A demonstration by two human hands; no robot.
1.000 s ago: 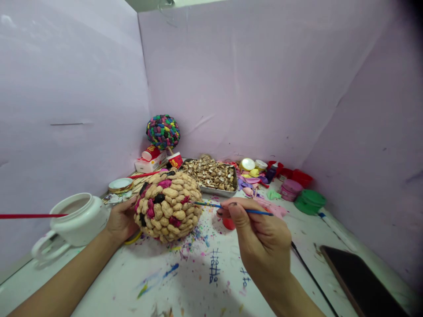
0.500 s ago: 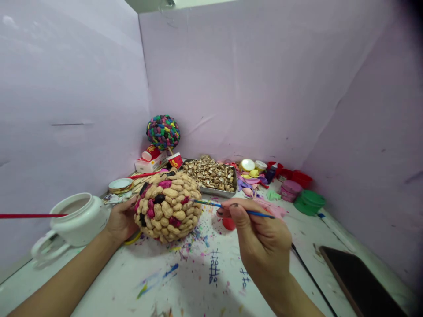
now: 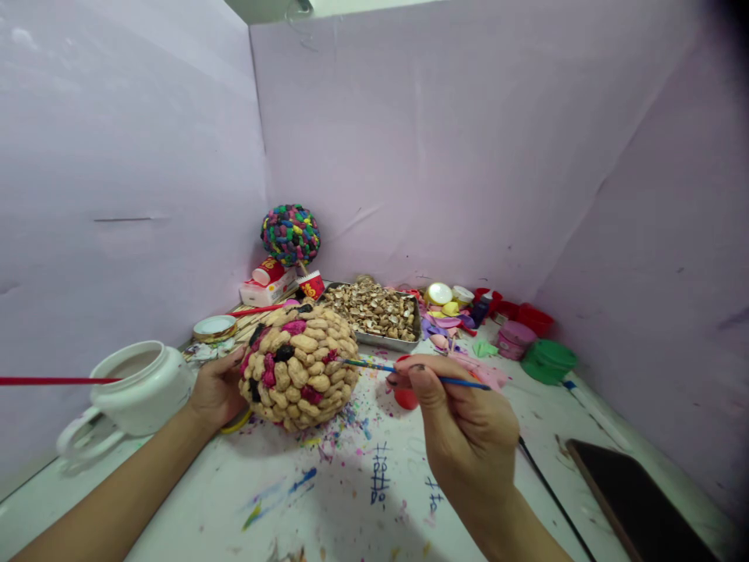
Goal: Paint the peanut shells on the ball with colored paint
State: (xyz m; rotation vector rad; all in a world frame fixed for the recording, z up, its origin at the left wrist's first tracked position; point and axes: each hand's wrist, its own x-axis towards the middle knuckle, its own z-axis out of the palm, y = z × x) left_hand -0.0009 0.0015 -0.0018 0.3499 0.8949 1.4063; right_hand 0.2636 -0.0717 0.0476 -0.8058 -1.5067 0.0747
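Observation:
My left hand [image 3: 219,394] grips the left side of a ball covered in peanuts [image 3: 310,367]; its fingers behind the ball are hidden. Most of the peanuts are bare tan, while several are painted magenta or black. Pinched in my right hand [image 3: 462,417] is a thin blue paintbrush [image 3: 380,367]. Its tip is at a magenta-painted peanut on the right half of the ball; whether it touches cannot be made out. A small red cup [image 3: 406,398] stands behind my right fingers, partly hidden.
A white pot [image 3: 137,390] stands at left with a red stick across its mouth. Behind the ball lie a metal tray of shells [image 3: 380,341] and a multicoloured ball [image 3: 291,234]. Paint tubs [image 3: 548,361] are at the right, a phone [image 3: 637,499] at the front right.
The brush tip has shifted very slightly right and down, along with my right hand. The whole view has moved slightly; the left hand keeps its hold on the ball.

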